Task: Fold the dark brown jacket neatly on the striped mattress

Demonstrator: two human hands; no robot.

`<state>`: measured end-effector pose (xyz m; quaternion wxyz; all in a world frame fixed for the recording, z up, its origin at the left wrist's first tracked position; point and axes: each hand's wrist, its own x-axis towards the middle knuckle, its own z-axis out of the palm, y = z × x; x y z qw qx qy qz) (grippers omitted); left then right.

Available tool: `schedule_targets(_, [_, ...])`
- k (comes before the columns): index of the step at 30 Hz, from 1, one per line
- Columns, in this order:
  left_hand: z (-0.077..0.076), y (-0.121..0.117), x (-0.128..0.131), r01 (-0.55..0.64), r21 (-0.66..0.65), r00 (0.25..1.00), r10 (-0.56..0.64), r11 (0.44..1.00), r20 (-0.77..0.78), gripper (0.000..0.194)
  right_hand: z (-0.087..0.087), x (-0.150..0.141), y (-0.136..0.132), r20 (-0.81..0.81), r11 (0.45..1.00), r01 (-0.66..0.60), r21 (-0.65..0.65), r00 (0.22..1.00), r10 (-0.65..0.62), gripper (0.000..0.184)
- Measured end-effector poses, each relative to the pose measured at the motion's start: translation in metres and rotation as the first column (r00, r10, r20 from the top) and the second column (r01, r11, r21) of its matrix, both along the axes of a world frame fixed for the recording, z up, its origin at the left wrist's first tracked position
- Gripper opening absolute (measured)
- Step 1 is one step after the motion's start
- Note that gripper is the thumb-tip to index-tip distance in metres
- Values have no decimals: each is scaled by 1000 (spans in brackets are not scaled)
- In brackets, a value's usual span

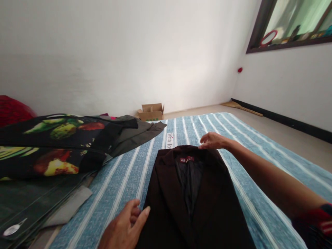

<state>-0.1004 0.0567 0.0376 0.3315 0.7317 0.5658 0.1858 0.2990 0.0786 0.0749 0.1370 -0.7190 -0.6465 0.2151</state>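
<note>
A dark brown blazer (218, 193) lies front up on the striped bed cover, its collar pointing away from me. Inside the neck show a dark lining and a small red label (187, 159). My right hand (211, 141) reaches in from the right to the collar's right corner. Its lower fingertip touches the collar edge, while the other fingers sit apart just above it. Beside the blazer's left edge is my left hand (127, 223), with its thumb apart from loosely bent fingers. Nothing shows in its grasp. The blazer's lower part runs out of view.
Blue-and-white striped cloth (124, 176) covers the bed. On the left lies a pile of clothes, topped by a black fruit-print cloth (59, 145). Behind the bed stands an open cardboard box (151, 112) by the wall. A dark-framed window (290, 26) is at upper right.
</note>
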Motion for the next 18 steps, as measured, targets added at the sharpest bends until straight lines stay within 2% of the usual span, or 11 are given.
schedule_targets(1, [7, 7, 7, 12, 72, 1000, -11, 997, -22, 33, -2, -5, -8, 33, 1000, 17, 9, 999, -17, 42])
schedule_targets(3, [22, 24, 28, 123, 227, 990, -104, 966, -95, 30, -6, -17, -20, 100, 998, 59, 23, 993, -61, 44])
schedule_targets(5, [33, 44, 56, 263, 346, 960, -209, 901, -186, 27, -11, -31, -26, 164, 992, 118, 35, 979, -122, 41])
schedule_targets(7, [39, 64, 90, 358, 419, 925, -253, 835, -285, 27, -15, -41, -27, 217, 982, 183, 47, 958, -188, 34])
schedule_targets(9, [38, 82, 124, 415, 379, 885, -272, 827, -377, 23, -19, -46, -25, 245, 970, 235, 57, 939, -242, 25])
schedule_targets(10, [36, 89, 138, 428, 307, 865, -288, 850, -410, 21, -20, -46, -24, 247, 966, 251, 62, 934, -259, 23])
schedule_targets(12, [30, 102, 160, 416, 244, 859, -291, 876, -421, 16, -22, -41, -22, 225, 961, 266, 70, 935, -275, 20])
schedule_targets(15, [25, 118, 171, 374, 201, 881, -279, 905, -382, 8, -24, -27, -23, 139, 962, 265, 70, 952, -273, 19])
schedule_targets(18, [24, 134, 164, 351, 157, 912, -298, 923, -282, 5, -28, -15, -26, 29, 957, 280, 76, 959, -283, 25])
